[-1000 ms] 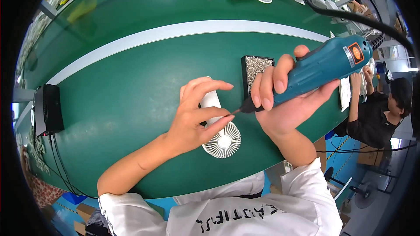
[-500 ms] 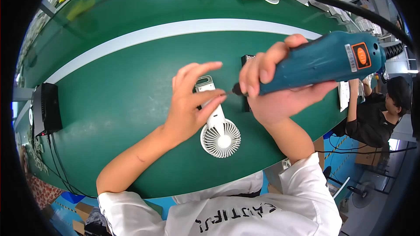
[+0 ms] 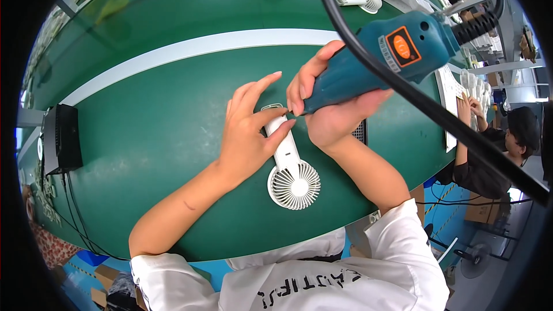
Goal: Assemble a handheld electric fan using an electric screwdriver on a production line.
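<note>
A white handheld fan lies on the green tabletop, its round grille toward me and its handle pointing away. My right hand is wrapped round a teal electric screwdriver, which slants down to the left toward the far end of the fan's handle. Over that end, the thumb and forefinger of my left hand come together beside the screwdriver's tip, the other fingers stretched out. Whatever sits between them is too small to make out. Fingers hide the tip and the spot under it.
A thick black cable crosses above the table at the right. Behind my right forearm shows a black gridded tray. A black box with wires stands at the left edge. Another white fan lies far back. A co-worker sits at the right.
The screwdriver and my right hand have moved left and its tip is now over the fan's handle. Its cable has swung across the view. The fan has shifted slightly.
</note>
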Action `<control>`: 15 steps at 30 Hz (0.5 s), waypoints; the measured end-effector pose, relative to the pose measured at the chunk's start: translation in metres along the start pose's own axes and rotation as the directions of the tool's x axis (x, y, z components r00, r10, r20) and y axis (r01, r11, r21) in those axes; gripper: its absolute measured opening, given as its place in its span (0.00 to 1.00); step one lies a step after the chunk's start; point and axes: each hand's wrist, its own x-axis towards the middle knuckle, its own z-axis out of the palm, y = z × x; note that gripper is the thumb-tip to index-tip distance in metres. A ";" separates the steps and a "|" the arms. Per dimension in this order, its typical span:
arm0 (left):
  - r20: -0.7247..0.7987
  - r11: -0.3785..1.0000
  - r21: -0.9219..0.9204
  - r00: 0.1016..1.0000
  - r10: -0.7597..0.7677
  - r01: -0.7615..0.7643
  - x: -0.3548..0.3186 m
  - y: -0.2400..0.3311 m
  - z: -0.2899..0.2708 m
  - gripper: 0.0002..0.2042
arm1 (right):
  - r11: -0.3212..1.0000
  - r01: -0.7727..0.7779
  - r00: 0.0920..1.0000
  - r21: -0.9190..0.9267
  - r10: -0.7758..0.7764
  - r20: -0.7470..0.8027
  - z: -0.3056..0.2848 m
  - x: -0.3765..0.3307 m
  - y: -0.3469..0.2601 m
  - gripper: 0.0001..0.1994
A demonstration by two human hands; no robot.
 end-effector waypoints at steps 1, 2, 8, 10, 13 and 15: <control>0.004 0.997 -0.044 0.998 -0.069 0.069 -0.001 0.001 0.000 0.10 | 0.997 -0.026 1.000 -0.072 0.026 -0.005 0.000 0.000 0.000 0.50; 0.003 0.997 0.069 0.999 0.032 -0.032 0.002 0.001 -0.003 0.10 | 0.997 -0.024 1.000 -0.073 0.024 -0.006 0.000 0.000 0.000 0.50; 0.024 0.996 0.083 0.999 0.022 -0.024 -0.002 -0.001 -0.001 0.09 | 0.950 0.164 0.981 0.264 -0.129 -0.145 -0.027 0.004 -0.039 0.48; 0.042 0.995 0.099 0.999 0.025 -0.029 -0.006 0.002 0.004 0.09 | 0.944 0.225 0.965 0.243 -0.182 -0.187 -0.046 0.003 -0.048 0.48; 0.112 0.989 0.138 0.993 0.042 -0.057 -0.012 0.014 0.012 0.10 | 0.975 0.221 0.949 -0.031 -0.222 -0.224 -0.074 -0.006 -0.040 0.41; 0.122 0.989 0.134 0.991 0.054 -0.070 -0.012 0.015 0.017 0.10 | 0.987 0.163 0.940 -0.003 -0.156 -0.302 -0.080 -0.011 -0.036 0.41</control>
